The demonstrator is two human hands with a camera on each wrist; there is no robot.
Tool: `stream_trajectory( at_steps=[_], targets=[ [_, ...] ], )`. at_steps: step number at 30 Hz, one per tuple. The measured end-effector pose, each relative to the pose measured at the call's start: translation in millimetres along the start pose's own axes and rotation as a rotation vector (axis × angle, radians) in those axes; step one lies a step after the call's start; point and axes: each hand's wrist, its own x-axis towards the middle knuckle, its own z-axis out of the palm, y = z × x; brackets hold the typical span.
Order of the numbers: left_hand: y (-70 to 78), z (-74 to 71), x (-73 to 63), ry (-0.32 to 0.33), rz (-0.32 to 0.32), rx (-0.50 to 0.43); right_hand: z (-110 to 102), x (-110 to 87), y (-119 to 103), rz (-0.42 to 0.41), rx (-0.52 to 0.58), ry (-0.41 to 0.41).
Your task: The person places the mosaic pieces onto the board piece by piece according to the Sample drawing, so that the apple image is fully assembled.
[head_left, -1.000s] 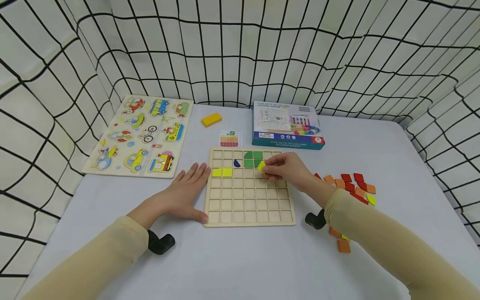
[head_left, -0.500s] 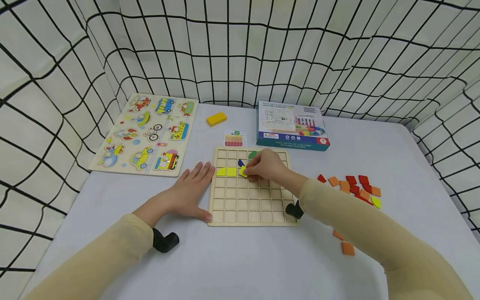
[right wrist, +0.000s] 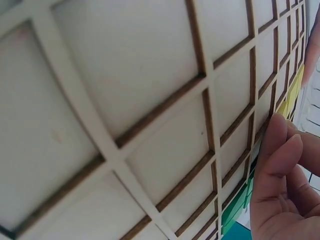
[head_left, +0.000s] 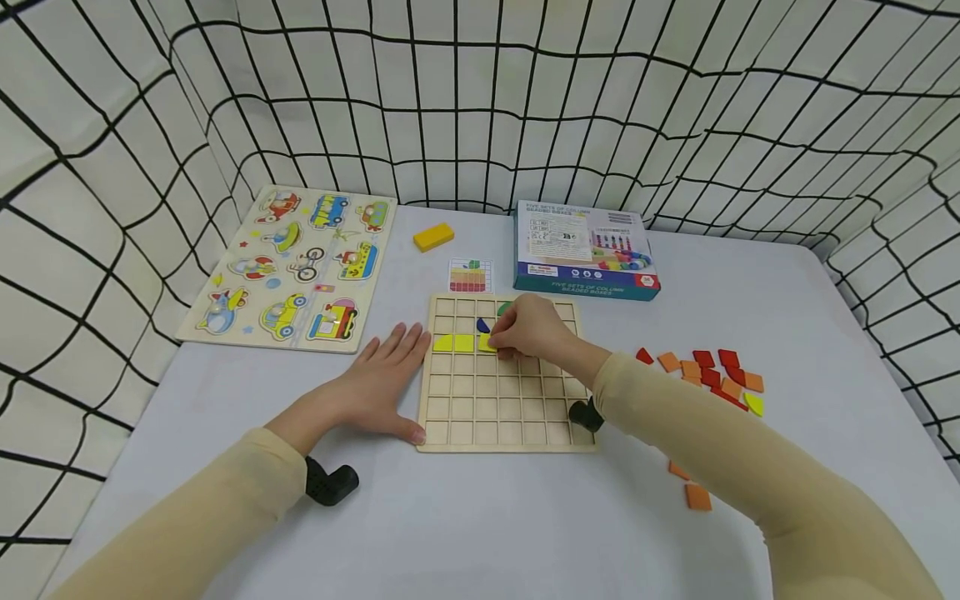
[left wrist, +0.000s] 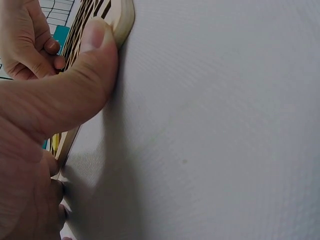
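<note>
A wooden grid board lies flat on the table. My left hand rests with fingers spread at its left edge, the thumb on the near left corner. My right hand pinches a yellow tile in the third row, third cell from the left. Thumb and fingertips meet at that tile's right side, covering part of it. To its left, two yellow tiles fill cells of the same row. A dark blue piece sits one row above. Green tiles are mostly behind my right hand in the head view.
Right of the board lie loose red, orange and yellow pieces. A small pattern card and a yellow block lie behind it. A vehicle puzzle board is back left, a box back right. Black netting surrounds the table.
My right hand has carried the yellow tile leftward from near the green tiles to the third-row cell, where the tile has turned from tilted to flatter. My left hand stays at the board's edge.
</note>
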Motion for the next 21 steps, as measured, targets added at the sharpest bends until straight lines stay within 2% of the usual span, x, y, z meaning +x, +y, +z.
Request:
stream_trajectory(
  at_steps=[14,21],
  targets=[
    [-1.8,1.5,1.3,0.004,-0.008,-0.005,-3,-7.3,9,-0.064,-0.072,-0.009],
    [-2.2,2.1,1.0,0.007,-0.003,-0.004,-3,-12.1,15,-0.094,-0.056,-0.039]
  ],
)
